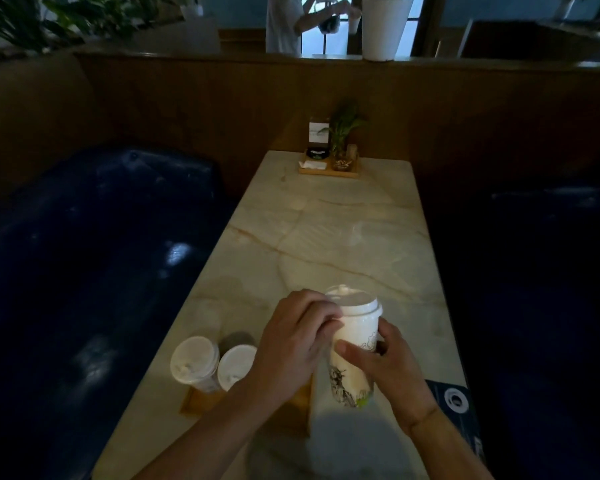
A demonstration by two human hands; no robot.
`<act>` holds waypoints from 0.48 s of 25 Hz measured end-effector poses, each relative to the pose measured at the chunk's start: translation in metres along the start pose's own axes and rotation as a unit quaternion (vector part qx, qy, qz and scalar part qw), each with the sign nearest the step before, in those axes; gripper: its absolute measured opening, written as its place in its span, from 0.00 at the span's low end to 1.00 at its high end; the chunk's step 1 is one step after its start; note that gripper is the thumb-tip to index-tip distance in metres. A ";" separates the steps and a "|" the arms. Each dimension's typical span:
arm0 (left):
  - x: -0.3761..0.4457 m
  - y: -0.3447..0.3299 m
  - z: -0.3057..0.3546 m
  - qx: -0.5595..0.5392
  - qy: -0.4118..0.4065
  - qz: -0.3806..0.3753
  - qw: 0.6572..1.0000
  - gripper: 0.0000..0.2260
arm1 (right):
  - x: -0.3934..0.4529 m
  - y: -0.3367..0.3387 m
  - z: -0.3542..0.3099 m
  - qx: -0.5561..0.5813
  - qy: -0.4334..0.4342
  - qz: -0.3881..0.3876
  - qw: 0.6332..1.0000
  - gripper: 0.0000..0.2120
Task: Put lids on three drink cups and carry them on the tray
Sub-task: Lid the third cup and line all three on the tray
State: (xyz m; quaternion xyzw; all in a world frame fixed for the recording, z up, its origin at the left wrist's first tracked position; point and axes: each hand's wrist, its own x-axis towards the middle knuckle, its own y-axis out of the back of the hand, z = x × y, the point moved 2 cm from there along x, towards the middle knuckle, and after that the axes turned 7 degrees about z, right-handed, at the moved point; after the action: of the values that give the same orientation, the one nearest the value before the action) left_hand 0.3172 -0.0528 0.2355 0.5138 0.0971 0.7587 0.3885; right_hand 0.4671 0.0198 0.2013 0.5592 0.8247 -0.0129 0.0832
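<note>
Item 1: dark blue booth seat point(94, 237), far left, beside the marble table point(326, 230).

Item 2: two lidded cups, the left lidded cup point(194, 362) and the second lidded cup point(235, 366), touching side by side on the wooden tray point(201, 401) at the table's near left edge.

Item 3: my left hand point(291, 344), fingers curled over the rim of the clear lid point(352, 301), pressing at its left edge.

Item 4: the third cup point(352, 355), white with a dark line drawing, tilted, top leaning away from me, held between my two hands just right of the tray. Whether its base touches the table I cannot tell.

Item 5: my right hand point(385, 365), clamped around the cup's body, thumb across the front.

Item 6: a dark printed card point(454, 400), near right edge.

Item 7: a small condiment tray with a plant point(329, 161), far end.
</note>
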 end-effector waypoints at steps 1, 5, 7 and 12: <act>0.000 -0.002 0.003 0.018 -0.013 0.007 1.000 0.06 | 0.002 -0.002 -0.002 -0.011 0.020 0.005 1.000 0.18; 0.002 -0.009 0.011 0.041 -0.031 0.015 0.999 0.06 | 0.002 -0.004 0.000 -0.028 0.042 0.041 0.998 0.24; 0.003 -0.007 0.009 0.021 -0.013 0.012 1.000 0.07 | -0.001 -0.003 0.003 -0.014 0.007 0.050 0.999 0.30; 0.004 0.004 0.000 -0.047 0.010 0.000 0.999 0.06 | -0.009 0.004 0.003 0.096 -0.049 0.014 0.994 0.38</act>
State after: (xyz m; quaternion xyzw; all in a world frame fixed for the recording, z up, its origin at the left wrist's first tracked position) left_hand 0.3148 -0.0522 0.2405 0.4875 0.0649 0.7674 0.4114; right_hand 0.4745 0.0130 0.2002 0.5746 0.8069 -0.1176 0.0696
